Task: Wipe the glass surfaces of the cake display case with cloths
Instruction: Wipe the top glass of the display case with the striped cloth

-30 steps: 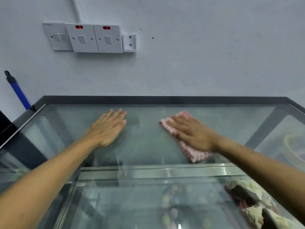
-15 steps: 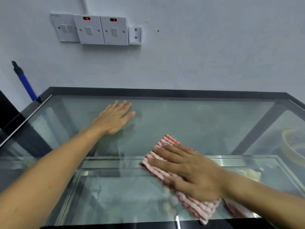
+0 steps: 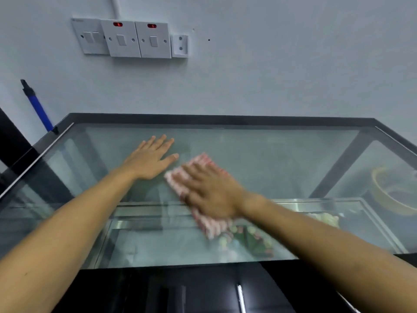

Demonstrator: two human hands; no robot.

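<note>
On the display case's glass top (image 3: pixel 270 154), my right hand (image 3: pixel 209 193) lies nearest me, fingers flat, pressing the red-striped cloth (image 3: pixel 203 199). The cloth's long axis runs diagonally from the near edge toward the far left. Just beyond and left of it, my left hand (image 3: pixel 151 159) rests open, bracing. Unwiped glass lies to the right, I judge.

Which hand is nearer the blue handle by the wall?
Left. The left hand lies flat on the glass toward the blue handle; the right hand presses the cloth farther away.
</note>
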